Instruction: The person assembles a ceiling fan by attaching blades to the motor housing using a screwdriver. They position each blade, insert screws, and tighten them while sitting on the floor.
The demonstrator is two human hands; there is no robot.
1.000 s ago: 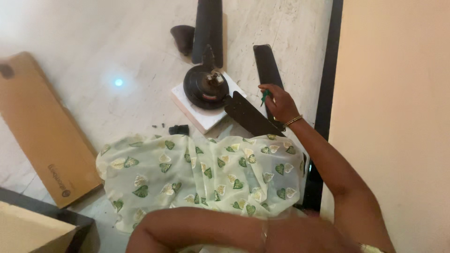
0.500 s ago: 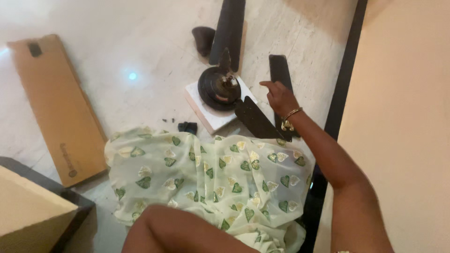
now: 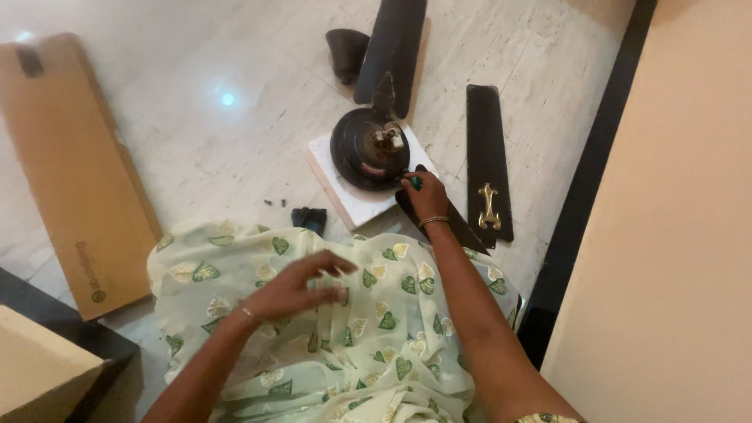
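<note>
Your right hand (image 3: 425, 196) is down at the near edge of the black ceiling fan motor (image 3: 370, 148), fingers pinched together around a small green-handled tool (image 3: 416, 183), probably a screwdriver, though I can't tell for sure since most of it is hidden. The motor sits on a white foam block (image 3: 352, 205) on the pale marble floor (image 3: 196, 141), with one fan blade (image 3: 394, 43) lying past it and another fan blade (image 3: 486, 157), the one with a brass bracket (image 3: 489, 207), just to the right. Your wrist lies over a third blade (image 3: 462, 232). Your left hand (image 3: 296, 283) hovers over your green leaf-print fabric (image 3: 368, 337), fingers spread and loosely curled, holding nothing. A flat cardboard box (image 3: 70, 172) lies off to the left, and a dark cup-shaped canopy (image 3: 345, 53) sits beside the far blade.
</note>
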